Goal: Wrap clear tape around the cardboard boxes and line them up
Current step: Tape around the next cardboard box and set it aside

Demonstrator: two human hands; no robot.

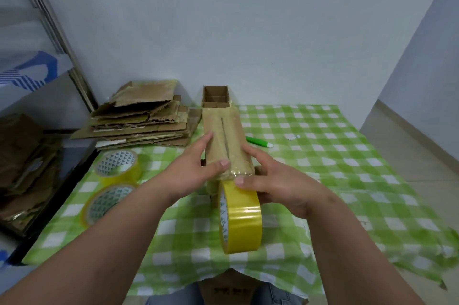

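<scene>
Over the checked table (323,155), our left hand (191,170) and right hand (273,180) clasp a light, stiff cardboard box (224,141) by its long sides, slick tape roll (239,217) dangling from its near end.

Both hands, left hand (196,173) and right hand (275,180), held a taped cardboard box (227,141) above the checked tablecloth (335,155), a yellow tape roll (239,217) hanging from its near end.
</scene>
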